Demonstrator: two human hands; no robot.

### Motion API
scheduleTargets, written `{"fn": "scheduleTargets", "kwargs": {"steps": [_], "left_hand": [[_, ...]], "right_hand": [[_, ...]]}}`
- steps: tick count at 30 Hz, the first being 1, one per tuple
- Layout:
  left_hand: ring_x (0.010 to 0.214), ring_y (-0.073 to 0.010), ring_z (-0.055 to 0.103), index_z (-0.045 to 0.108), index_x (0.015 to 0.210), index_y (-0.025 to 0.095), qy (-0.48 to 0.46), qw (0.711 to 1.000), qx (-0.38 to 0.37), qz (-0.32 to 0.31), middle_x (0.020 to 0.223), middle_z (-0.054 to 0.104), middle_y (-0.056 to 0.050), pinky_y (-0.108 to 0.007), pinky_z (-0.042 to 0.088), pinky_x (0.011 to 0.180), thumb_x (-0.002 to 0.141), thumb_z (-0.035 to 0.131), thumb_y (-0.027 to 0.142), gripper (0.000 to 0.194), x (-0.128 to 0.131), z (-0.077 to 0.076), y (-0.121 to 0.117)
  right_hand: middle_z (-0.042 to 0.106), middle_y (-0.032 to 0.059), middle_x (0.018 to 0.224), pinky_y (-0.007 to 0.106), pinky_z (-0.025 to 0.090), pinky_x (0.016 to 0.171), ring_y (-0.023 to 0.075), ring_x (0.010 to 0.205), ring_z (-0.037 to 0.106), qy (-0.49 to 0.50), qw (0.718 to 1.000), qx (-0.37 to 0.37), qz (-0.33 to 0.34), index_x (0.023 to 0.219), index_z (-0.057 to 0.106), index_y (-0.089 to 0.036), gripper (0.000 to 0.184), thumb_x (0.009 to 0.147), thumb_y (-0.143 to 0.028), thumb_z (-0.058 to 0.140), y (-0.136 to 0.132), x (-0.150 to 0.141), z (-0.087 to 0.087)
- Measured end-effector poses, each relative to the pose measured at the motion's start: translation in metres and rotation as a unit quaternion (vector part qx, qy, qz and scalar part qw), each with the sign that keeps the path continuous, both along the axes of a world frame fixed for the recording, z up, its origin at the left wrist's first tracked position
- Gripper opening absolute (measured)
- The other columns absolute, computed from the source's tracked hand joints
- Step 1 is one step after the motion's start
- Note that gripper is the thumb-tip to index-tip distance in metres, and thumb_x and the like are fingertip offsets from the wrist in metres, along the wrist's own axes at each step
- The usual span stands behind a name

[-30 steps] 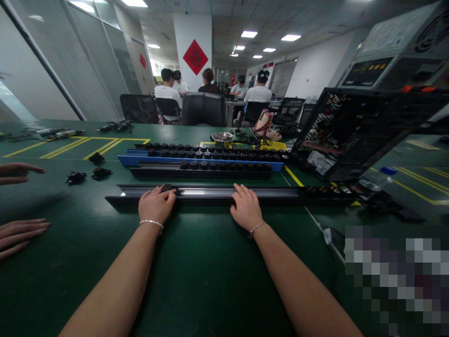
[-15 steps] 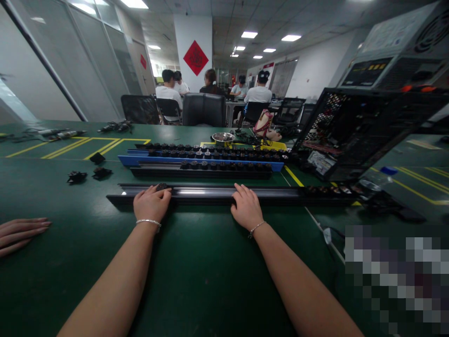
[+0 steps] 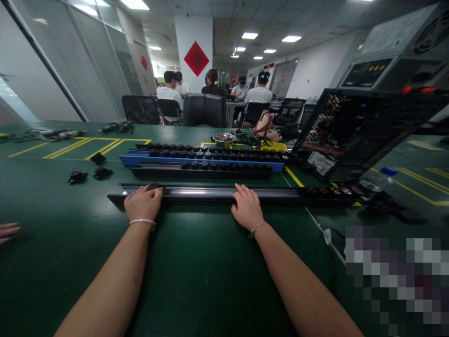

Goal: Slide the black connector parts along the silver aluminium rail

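Observation:
A long black rail (image 3: pixel 203 192) with a shiny inner channel lies across the table in front of me. Near its left end, my left hand (image 3: pixel 143 203) is closed around a small black module (image 3: pixel 153 186) seated in the channel; the fingers cover most of it. My right hand (image 3: pixel 246 204) grips the rail around its middle, thumb on the near side and fingers over the top. Several similar modules (image 3: pixel 324 190) fill the rail's right end. Behind it lie more rails, one of them blue (image 3: pixel 128 162), carrying rows of modules.
Loose black modules (image 3: pixel 102 172) lie at left. Another person's fingers (image 3: pixel 7 232) show at the left edge. A metal dish (image 3: pixel 223 137) stands behind the rails. At right are an open computer case (image 3: pixel 372 126), a plastic bottle (image 3: pixel 380 178) and a cable (image 3: pixel 328 236).
My left hand has slid left along the rail together with the small black module. My right hand stays in place. The other person's hand has drawn back to the left.

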State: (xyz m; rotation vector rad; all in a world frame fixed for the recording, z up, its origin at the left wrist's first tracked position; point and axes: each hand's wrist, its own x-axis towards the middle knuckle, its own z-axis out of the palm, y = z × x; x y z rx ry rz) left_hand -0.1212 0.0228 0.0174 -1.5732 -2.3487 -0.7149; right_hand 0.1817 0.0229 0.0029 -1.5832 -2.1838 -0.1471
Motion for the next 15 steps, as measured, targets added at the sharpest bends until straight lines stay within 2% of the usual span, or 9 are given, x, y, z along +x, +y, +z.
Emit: {"fn": "scheduleTargets", "kwargs": {"steps": [4,9,15], "left_hand": [[0.116,-0.023,0.052,0.072,0.097,0.024,0.008,1.0,-0.003,0.012,0.115,0.065,-0.003,-0.038,0.036,0.094,0.086,0.034,0.036,0.041,-0.01,-0.002,0.001],[0.118,-0.0217,0.05,0.072,0.096,0.029,0.007,1.0,0.001,0.005,0.115,0.065,0.002,-0.038,0.035,0.097,0.087,0.036,0.035,0.038,-0.017,-0.008,0.006],[0.118,-0.0228,0.049,0.072,0.096,0.026,-0.003,1.0,-0.003,0.012,0.114,0.065,-0.001,-0.038,0.034,0.096,0.086,0.036,0.038,0.039,-0.026,-0.011,0.009]], "right_hand": [[0.043,0.0074,0.14,0.044,0.023,0.108,0.0248,0.13,0.034,-0.002,1.0,0.0,0.001,0.099,0.06,-0.017,0.025,0.076,-0.019,0.049,-0.001,0.0,0.001],[0.043,0.0075,0.14,0.044,0.023,0.108,0.0249,0.13,0.034,0.002,1.0,-0.004,0.004,0.098,0.06,-0.017,0.024,0.076,-0.019,0.049,-0.001,0.0,0.002],[0.043,0.0084,0.14,0.044,0.022,0.108,0.0249,0.13,0.033,0.007,1.0,-0.003,0.008,0.097,0.06,-0.017,0.024,0.076,-0.018,0.05,0.0,0.0,0.001]]}}
